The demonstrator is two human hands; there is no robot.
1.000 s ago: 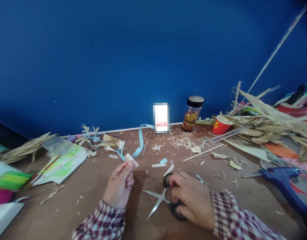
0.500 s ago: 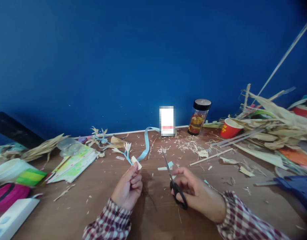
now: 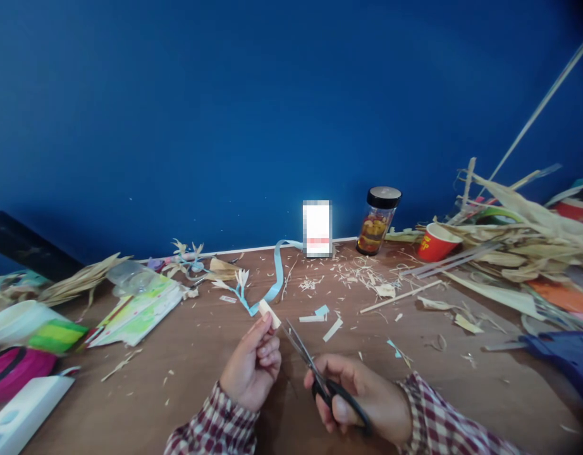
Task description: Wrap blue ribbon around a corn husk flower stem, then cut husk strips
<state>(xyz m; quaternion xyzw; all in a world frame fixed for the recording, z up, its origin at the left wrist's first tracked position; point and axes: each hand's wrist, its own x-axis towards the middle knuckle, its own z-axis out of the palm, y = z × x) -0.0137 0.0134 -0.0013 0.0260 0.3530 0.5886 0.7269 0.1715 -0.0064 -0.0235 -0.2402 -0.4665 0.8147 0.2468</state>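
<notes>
One pale strip (image 3: 269,311), lower centre of frame, pinched in my left hand (image 3: 253,365) | right hand (image 3: 362,393) grips scissors (image 3: 311,363), slightly parted, tips near left hand | I judge: strip slipping or hasty squeeze could nick skin

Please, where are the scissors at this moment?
In the head view, the scissors are low, just right of centre, in the right hand, their tips close to the pale strip pinched by the left hand.

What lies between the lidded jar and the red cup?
In the head view, what looks like a pale husk piece lies between the lidded jar and the red cup.
</notes>
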